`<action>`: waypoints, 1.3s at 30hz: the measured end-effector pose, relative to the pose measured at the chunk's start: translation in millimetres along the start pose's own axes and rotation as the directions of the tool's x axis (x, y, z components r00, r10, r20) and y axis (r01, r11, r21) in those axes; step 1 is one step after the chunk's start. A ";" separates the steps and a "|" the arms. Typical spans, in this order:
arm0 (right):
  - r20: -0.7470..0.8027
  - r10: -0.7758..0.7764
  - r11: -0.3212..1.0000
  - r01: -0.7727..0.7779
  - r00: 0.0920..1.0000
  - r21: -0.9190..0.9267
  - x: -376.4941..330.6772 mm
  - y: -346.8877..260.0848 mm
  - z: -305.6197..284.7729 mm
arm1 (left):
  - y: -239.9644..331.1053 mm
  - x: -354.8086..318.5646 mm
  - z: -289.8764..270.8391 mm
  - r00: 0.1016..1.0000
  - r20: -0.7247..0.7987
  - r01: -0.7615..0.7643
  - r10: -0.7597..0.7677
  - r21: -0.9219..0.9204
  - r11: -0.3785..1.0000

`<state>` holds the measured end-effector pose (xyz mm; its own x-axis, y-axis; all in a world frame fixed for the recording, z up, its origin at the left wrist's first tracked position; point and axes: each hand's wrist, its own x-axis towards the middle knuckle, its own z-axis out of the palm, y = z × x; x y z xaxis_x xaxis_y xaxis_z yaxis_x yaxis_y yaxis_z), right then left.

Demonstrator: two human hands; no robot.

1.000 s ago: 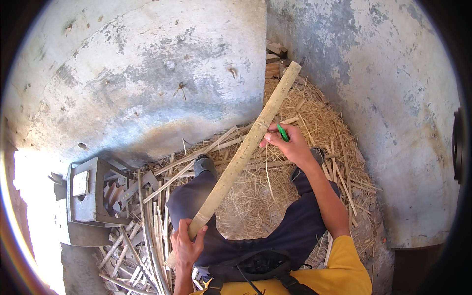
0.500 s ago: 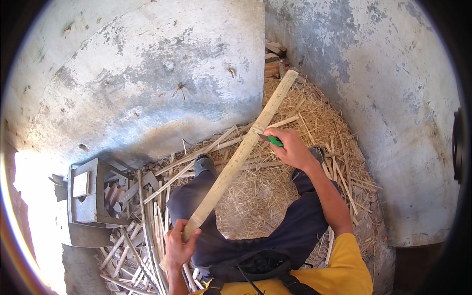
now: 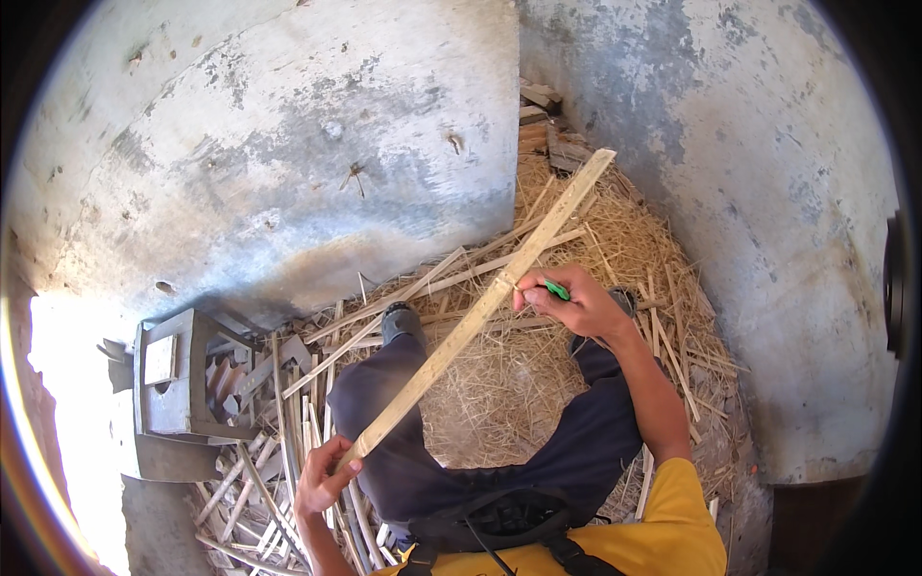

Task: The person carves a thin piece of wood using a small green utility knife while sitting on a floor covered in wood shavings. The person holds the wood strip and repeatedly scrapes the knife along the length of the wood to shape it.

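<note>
A long bamboo strip [image 3: 444, 349] slants above my left thigh [image 3: 367, 386], its near end clamped in my left hand [image 3: 327, 473].

My right hand [image 3: 588, 307] is closed round a green-handled tool [image 3: 557, 290], fingertips by the strip's edge near a joint; whether they touch it, I cannot tell. I judge the strip light for its length and stiff, with some spring toward the far end above the straw [image 3: 639, 252]. Its face looks dry, so hardly slippery, but the edges could splinter. The near end suits my thumb-on-top pinch; beside the joint would make a steady second hold.
</note>
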<state>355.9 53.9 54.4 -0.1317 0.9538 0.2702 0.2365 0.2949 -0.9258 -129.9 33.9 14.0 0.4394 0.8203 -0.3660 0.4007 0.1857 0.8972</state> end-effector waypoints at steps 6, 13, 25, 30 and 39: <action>-0.082 -0.007 1.000 0.007 0.997 -0.005 -1.8 10.4 -6.3 | 20.5 -0.9 16.3 0.989 -0.105 -0.092 0.108 0.149 0.985; -0.317 -0.021 0.998 0.040 0.948 0.054 -21.9 39.0 -52.8 | 7.3 -7.1 4.0 0.883 -0.372 -0.140 0.284 0.370 0.918; -0.333 -0.068 0.785 -0.155 0.941 -0.599 11.4 39.5 -37.0 | -43.5 -37.6 -36.1 0.863 -0.505 -0.144 -0.002 -0.250 0.958; -0.398 0.001 0.985 -0.069 0.918 -0.156 21.1 17.2 -24.1 | -39.0 -25.0 -21.8 0.975 -0.194 0.035 -0.109 -0.352 0.935; -0.347 0.192 0.946 -0.078 0.918 0.315 36.8 -12.2 20.1 | -50.5 -19.3 0.7 0.970 0.189 0.217 -0.152 -0.397 0.892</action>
<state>328.8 84.3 70.4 0.2584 0.9523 0.1622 -0.0695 0.1858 -0.9801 -158.1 8.4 -24.4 0.5170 0.6656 -0.5382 0.1339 0.5582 0.8189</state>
